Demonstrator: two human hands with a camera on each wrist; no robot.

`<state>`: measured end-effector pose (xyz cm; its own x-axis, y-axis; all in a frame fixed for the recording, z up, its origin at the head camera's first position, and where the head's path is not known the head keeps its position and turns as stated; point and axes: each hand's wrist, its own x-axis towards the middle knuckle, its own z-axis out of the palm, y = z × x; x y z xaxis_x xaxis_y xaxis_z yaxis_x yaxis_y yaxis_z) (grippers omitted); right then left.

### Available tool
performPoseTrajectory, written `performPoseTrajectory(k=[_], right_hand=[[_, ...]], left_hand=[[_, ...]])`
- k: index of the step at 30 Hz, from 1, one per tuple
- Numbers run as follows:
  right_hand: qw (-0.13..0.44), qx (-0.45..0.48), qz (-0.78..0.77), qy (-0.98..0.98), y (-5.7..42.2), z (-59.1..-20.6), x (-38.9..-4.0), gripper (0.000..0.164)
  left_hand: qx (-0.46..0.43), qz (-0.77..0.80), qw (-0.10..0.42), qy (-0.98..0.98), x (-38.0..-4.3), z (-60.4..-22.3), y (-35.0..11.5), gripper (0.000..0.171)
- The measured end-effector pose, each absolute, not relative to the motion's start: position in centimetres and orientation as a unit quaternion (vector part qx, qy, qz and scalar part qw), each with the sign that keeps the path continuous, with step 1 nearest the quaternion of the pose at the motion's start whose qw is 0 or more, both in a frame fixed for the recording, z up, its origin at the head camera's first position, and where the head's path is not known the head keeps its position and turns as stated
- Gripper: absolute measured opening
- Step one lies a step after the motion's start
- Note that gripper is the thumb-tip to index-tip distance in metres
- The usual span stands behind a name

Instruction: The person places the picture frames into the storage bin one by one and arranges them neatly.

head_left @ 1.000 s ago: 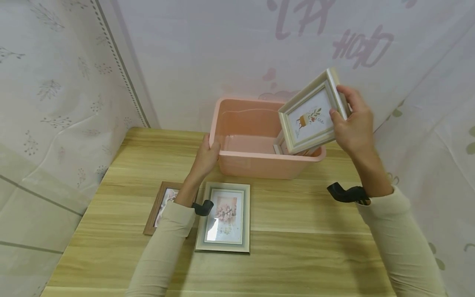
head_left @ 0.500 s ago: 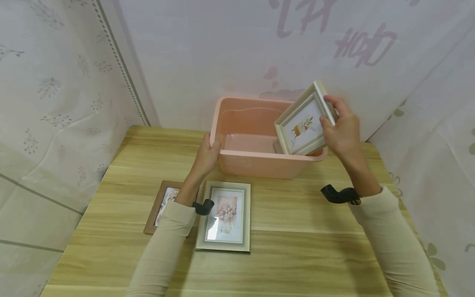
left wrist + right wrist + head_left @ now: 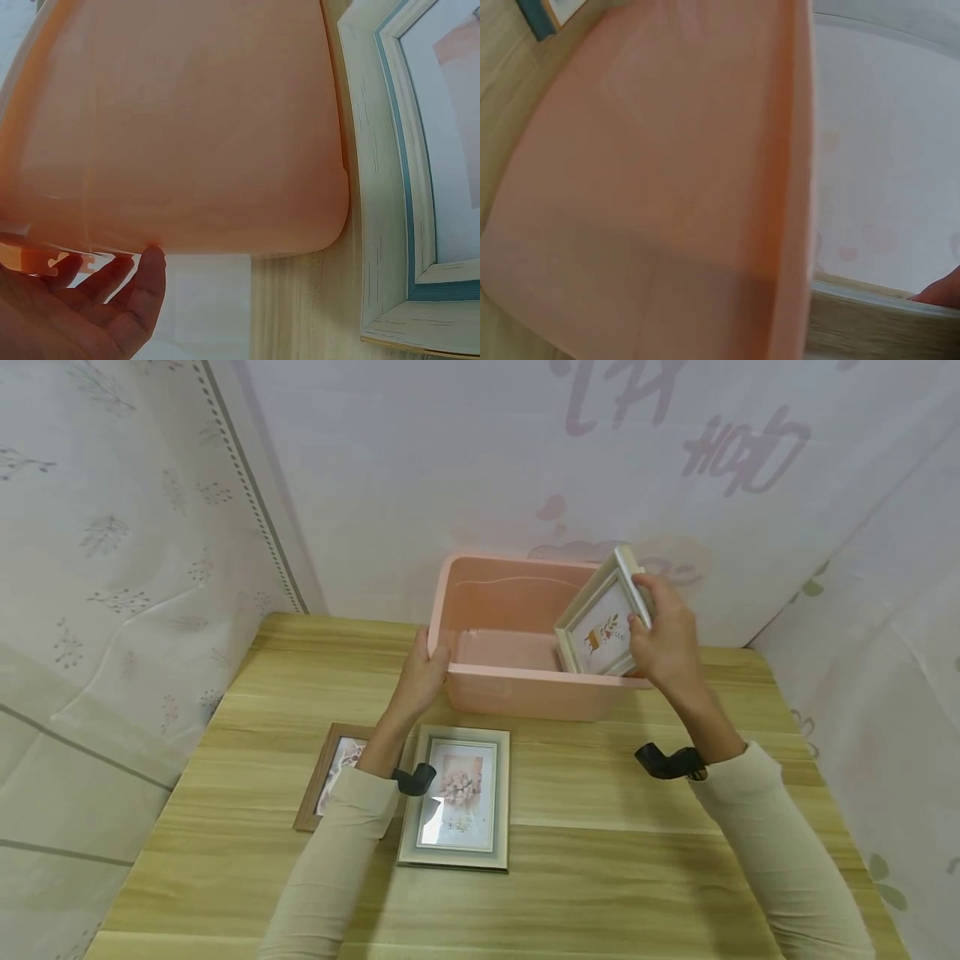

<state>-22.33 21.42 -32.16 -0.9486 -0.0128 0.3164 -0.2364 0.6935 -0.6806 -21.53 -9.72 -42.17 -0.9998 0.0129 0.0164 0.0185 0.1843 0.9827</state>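
Note:
At the left front corner of the pink plastic bin (image 3: 525, 693), my left hand (image 3: 422, 672) grips the rim. The left wrist view shows the fingers (image 3: 142, 292) of that hand against the bin's outer wall. My right hand (image 3: 667, 639) pinches a cream picture frame (image 3: 588, 597) by its right side, thumb on the front and fingers behind. This frame leans, its lower part down inside the bin's right end and its upper part above the rim. Its picture is a small plant in an orange pot. The right wrist view catches only the frame's edge (image 3: 877, 322) past the bin wall.
On the wooden table (image 3: 585, 877), a cream and blue-grey picture frame (image 3: 501, 810) with a flower photo lies in front of the bin. Left of it, a brown picture frame (image 3: 318, 785) is partly covered by my left forearm. A printed curtain (image 3: 375, 485) hangs behind.
My right hand has moved down and left, lowering the cream picture frame deeper into the bin. Another frame seen inside the bin earlier is now hidden behind it. My left hand stays on the rim.

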Motion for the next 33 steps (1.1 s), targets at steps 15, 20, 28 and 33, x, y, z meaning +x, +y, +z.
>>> performPoseTrajectory(k=[15, 20, 28, 33], right_hand=[[0.136, 0.091, 0.329, -0.930, 20.7, -34.3, -22.9, 0.055], [0.129, 0.092, 0.304, -0.939, 20.5, -34.6, -23.2, 0.057], [0.132, 0.100, 0.244, -0.956, 19.9, -35.0, -23.4, 0.064], [0.141, 0.114, 0.178, -0.967, 19.7, -35.5, -23.5, 0.061]], left_hand=[[-0.007, -0.638, 0.002, -0.770, -21.3, -42.0, -9.7, 0.040], [-0.006, -0.639, 0.003, -0.769, -21.3, -41.9, -9.7, 0.041], [-0.004, -0.634, 0.000, -0.773, -21.3, -41.9, -9.6, 0.042], [-0.005, -0.635, -0.003, -0.772, -21.4, -41.9, -9.7, 0.043]])
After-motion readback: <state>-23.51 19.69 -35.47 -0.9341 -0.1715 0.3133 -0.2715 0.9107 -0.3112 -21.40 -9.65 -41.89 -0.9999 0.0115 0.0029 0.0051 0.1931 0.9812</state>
